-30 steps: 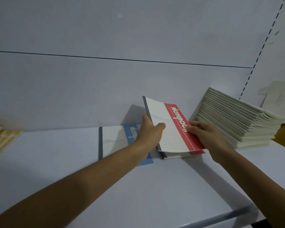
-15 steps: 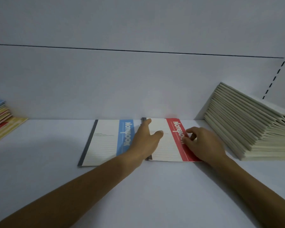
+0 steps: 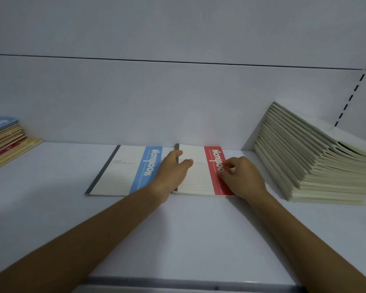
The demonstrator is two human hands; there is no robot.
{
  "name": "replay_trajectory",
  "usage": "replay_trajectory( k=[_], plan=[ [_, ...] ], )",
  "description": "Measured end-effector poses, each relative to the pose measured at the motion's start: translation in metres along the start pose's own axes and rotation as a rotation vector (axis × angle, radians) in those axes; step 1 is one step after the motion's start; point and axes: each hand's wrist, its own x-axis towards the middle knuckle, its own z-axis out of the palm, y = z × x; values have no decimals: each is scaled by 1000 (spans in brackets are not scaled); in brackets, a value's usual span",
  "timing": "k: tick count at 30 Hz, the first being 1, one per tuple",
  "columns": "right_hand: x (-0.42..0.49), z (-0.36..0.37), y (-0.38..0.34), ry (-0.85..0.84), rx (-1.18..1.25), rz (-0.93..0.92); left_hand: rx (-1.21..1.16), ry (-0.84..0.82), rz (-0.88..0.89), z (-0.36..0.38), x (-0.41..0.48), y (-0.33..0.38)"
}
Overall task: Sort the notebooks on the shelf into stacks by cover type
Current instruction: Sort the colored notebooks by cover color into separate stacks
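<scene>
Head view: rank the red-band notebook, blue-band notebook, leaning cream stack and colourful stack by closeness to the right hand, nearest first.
1. Red-band notebook: under the right hand, touching it.
2. Leaning cream stack: just to that hand's right.
3. Blue-band notebook: to the left, beyond the left hand.
4. Colourful stack: at the far left.

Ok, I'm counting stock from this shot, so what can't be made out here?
Head view:
colourful stack: cut off by the left edge.
cream pile: cut off by the right edge.
red-band notebook: title end under the right hand, spine partly under the left hand.
blue-band notebook: small print too small.
</scene>
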Motion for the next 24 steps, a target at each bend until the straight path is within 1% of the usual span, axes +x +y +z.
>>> replay_trajectory(
  k=[3, 8, 11, 13, 15, 16, 19, 20, 22, 24],
  plan=[
    [0, 7, -5, 45, -127, -39, 35, 8, -1, 3, -1, 2],
    [-5, 4, -4, 71, -183, -76, 43, -24, -13, 1, -4, 9],
    [-13, -5, -13, 142, -226, -151, 103, -39, 48, -8, -10, 9],
    [-17, -11, -23, 183, -232, -239, 220, -63, 132, -21, -15, 5],
    [-20, -13, -36, 180, -242, -333, 375, -63, 238, -38, -25, 3],
    [-22, -14, -45, 166, -244, -372, 492, -44, 308, -48, -30, 3],
    [-27, -11, -79, 114, -213, -476, 939, 52, 539, -80, -44, 4],
    [-29, -8, -93, 95, -204, -507, 1036, 103, 612, -91, -48, 3],
    [-32, 2, -122, 68, -186, -572, 1169, 175, 764, -116, -56, 2],
    [-37, 16, -151, 65, -174, -631, 1240, 190, 842, -144, -62, -9]
  ],
)
